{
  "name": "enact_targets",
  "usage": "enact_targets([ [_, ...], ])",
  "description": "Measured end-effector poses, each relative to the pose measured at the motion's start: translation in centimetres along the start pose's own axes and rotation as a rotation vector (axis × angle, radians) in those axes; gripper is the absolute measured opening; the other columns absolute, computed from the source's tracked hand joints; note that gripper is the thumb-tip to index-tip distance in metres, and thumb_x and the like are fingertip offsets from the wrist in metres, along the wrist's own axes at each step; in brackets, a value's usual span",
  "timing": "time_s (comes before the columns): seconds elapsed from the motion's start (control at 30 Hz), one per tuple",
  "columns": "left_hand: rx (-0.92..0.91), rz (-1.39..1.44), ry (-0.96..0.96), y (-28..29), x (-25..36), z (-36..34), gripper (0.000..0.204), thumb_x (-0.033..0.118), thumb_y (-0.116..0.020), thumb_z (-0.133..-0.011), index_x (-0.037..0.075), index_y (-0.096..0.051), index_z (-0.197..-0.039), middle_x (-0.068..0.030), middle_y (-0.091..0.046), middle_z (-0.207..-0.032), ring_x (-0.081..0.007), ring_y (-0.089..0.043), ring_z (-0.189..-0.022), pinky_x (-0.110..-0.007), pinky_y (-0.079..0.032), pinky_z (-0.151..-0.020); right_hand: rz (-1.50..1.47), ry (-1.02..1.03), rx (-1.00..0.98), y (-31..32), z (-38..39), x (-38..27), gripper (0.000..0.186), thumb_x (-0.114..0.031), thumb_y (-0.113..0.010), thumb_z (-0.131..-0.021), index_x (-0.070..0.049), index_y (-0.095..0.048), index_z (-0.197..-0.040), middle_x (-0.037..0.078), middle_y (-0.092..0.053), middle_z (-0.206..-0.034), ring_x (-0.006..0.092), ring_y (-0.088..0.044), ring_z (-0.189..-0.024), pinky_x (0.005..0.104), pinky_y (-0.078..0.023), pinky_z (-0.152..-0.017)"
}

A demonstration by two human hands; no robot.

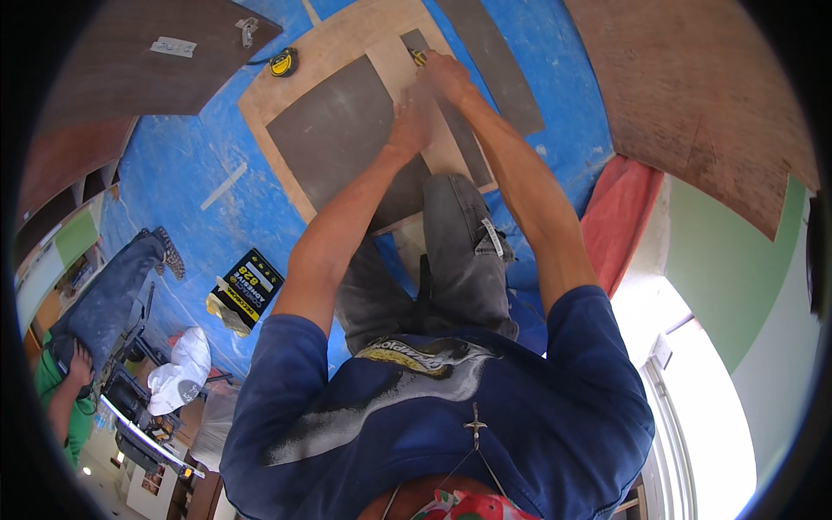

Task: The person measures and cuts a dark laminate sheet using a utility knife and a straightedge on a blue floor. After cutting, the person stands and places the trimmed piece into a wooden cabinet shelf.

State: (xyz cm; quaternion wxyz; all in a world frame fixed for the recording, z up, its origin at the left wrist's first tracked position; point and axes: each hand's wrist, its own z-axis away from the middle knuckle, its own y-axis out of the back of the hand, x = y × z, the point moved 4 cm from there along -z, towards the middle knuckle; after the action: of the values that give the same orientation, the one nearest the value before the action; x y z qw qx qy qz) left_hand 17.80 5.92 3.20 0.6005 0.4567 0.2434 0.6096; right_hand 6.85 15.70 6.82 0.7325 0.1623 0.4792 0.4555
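Observation:
My right hand (447,80) grips a yellow-and-black tool (420,58), probably a cutter, at the far end of a narrow dark grey laminate strip (469,154). My left hand (410,126), blurred, is on or just above the light plywood strip (384,65) beside it, so its fingers are unclear. A larger dark grey sheet (321,130) lies to the left on a plywood board (251,111), under which my knee partly reaches. A yellow-and-black tape measure (282,62) sits near the board's upper left.
Blue floor covering (173,191) surrounds the board, with another grey strip (503,82) at right and an adhesive can (244,292) at left. Large brown panels (693,87) flank both upper sides. A red cloth (615,225) hangs at right. Another person in green (69,407) is at far left.

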Motion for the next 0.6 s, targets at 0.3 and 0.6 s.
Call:
enact_targets([
  [0.3, 0.055, 0.004, -0.035, -0.3, -0.1, 0.0, 0.110, 0.016, -0.092, -0.063, -0.004, -0.031, -0.153, -0.0243, -0.013, -0.163, -0.0465, -0.012, -0.153, -0.060, -0.028, -0.120, 0.042, 0.021, -0.008, -0.1, 2.8, 1.0, 0.049, -0.025, -0.059, -0.092, -0.006, -0.056, -0.137, 0.027, -0.071, -0.109, 0.0441, -0.067, -0.106, 0.0505, -0.054, -0.088],
  [0.6, 0.061, -0.024, -0.013, -1.8, -0.9, -0.7, 0.123, 0.021, -0.095, -0.060, -0.002, -0.022, -0.156, -0.0220, -0.015, -0.163, -0.0449, -0.012, -0.153, -0.059, -0.029, -0.120, 0.037, 0.009, 0.018, -0.9, 6.9, 2.7, 0.052, -0.031, -0.058, -0.094, -0.005, -0.056, -0.139, 0.026, -0.071, -0.108, 0.0409, -0.069, -0.104, 0.0499, -0.055, -0.089],
])
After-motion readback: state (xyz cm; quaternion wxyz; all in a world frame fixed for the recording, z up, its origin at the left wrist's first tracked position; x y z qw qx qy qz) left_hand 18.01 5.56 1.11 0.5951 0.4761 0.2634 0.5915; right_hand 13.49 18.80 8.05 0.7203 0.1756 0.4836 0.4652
